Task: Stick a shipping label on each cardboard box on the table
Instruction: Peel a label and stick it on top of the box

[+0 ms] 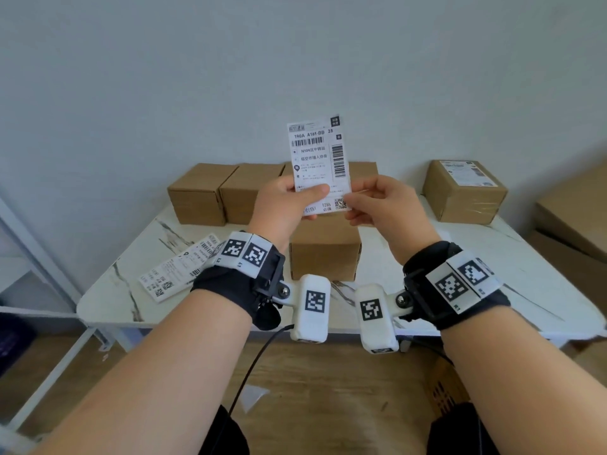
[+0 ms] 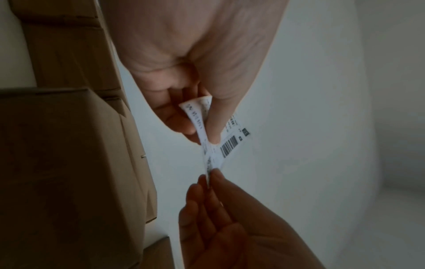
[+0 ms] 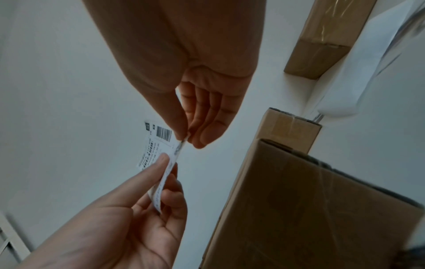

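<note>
I hold a white shipping label (image 1: 317,156) upright in the air above the table (image 1: 492,274). My left hand (image 1: 312,198) pinches its lower left part, thumb in front. My right hand (image 1: 348,201) pinches its lower right corner by the QR code. The left wrist view shows the label (image 2: 230,143) bent between both pinches; the right wrist view shows its corner (image 3: 181,145) held at my fingertips. A plain cardboard box (image 1: 323,254) stands just beneath my hands. Several plain boxes (image 1: 197,192) line the back. A box with a label on top (image 1: 464,192) stands at the right.
Spare labels (image 1: 177,270) lie fanned on the table's left side. A white metal rack (image 1: 39,257) stands left of the table. Large cardboard boxes (image 1: 574,211) sit past the table's right edge. A wall rises close behind the boxes.
</note>
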Action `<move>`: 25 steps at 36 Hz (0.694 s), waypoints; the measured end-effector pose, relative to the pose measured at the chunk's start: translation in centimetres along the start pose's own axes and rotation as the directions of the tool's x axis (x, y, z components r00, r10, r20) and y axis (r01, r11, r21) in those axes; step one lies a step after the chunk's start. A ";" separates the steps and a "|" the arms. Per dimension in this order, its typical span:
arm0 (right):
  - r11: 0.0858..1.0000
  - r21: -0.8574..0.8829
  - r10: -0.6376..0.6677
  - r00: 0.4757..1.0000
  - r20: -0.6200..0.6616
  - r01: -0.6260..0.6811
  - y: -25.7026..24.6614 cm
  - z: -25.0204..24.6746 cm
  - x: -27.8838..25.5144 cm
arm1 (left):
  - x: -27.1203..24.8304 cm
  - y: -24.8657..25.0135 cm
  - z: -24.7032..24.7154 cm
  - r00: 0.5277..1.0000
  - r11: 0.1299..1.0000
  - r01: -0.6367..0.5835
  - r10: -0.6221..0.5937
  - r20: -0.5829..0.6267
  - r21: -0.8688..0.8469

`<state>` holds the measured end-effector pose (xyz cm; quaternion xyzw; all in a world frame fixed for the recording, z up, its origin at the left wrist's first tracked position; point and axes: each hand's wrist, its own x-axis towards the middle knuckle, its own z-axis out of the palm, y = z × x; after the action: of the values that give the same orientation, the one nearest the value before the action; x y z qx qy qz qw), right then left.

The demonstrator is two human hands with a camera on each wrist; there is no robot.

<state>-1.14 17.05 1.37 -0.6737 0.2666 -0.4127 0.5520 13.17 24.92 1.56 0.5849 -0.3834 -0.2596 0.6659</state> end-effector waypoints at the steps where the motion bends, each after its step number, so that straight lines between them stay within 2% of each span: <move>1: 1.000 0.002 0.004 1.000 0.006 -0.004 0.1 -0.1 0.0 | 0.1 0.0 0.1 1.000 1.000 -0.005 0.005 -0.012 -0.003; 13: 0.996 0.088 0.024 0.998 0.055 -0.029 0.4 -1.1 0.0 | 0.6 -0.4 0.9 1.000 0.999 -0.011 0.010 -0.025 -0.051; 25: 0.995 0.088 0.037 0.999 0.014 -0.038 0.2 -1.6 0.2 | 0.8 0.2 1.6 1.000 0.999 -0.018 0.018 0.001 -0.039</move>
<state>-2.40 15.95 1.34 -0.6460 0.2571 -0.4095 0.5906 12.28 23.43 1.93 0.5683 -0.3840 -0.2612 0.6792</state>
